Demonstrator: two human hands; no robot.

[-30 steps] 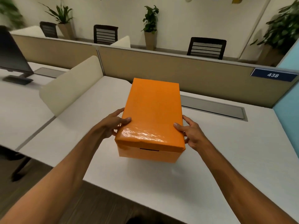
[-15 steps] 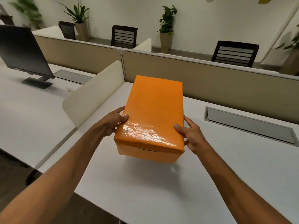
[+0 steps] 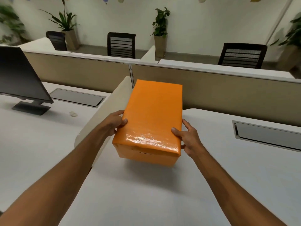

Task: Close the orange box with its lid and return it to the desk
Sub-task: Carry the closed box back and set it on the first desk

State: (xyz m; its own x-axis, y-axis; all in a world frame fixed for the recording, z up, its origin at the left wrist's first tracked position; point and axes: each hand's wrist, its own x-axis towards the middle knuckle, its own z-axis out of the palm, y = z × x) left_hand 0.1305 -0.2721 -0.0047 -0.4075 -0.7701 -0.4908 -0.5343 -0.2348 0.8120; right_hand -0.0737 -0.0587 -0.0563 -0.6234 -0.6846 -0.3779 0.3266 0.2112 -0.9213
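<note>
The orange box [image 3: 151, 121] has its glossy orange lid seated on top, closed. It hovers a little above the white desk [image 3: 162, 193], with a shadow beneath it, next to the cream side divider [image 3: 104, 115]. My left hand [image 3: 114, 123] grips the box's left side, thumb on the lid. On the right side my right hand [image 3: 187, 137] clasps it, thumb over the lid's edge. The box's underside and far end are hidden.
A dark monitor [image 3: 21, 79] stands on the neighbouring desk at left. Grey cable trays [image 3: 267, 136] [image 3: 76, 97] are set into both desks. A beige partition [image 3: 228, 95] runs along the back. Black chairs [image 3: 242, 54] and potted plants [image 3: 160, 30] stand beyond it.
The view has swung left, so the monitor and left desk show more. The box stays held between both hands and now sits close to the cream divider.
</note>
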